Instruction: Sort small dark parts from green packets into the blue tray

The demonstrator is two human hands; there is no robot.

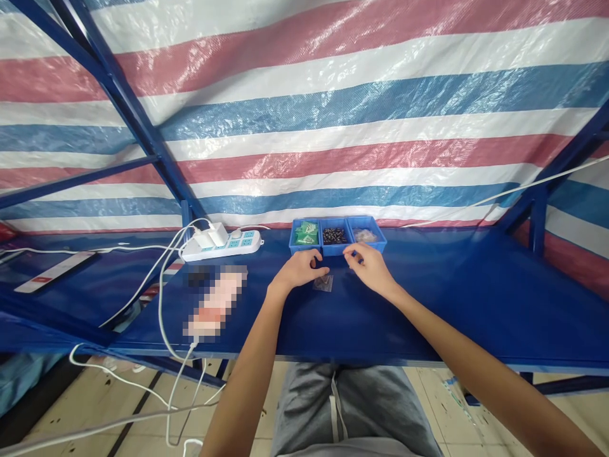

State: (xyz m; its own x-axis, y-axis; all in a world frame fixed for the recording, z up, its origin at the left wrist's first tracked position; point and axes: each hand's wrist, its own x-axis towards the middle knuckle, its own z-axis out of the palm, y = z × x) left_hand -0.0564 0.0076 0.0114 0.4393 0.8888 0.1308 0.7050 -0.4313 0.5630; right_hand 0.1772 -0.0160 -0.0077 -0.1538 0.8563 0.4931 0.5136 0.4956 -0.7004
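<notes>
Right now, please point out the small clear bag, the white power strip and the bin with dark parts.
small clear bag [323,283]: head view, middle of the bag.
white power strip [240,243]: head view, its socket face.
middle blue bin [335,250]: head view, its front wall.

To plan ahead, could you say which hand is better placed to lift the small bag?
Likely the left hand: it sits beside the small bag; the right hand is farther off.
</notes>
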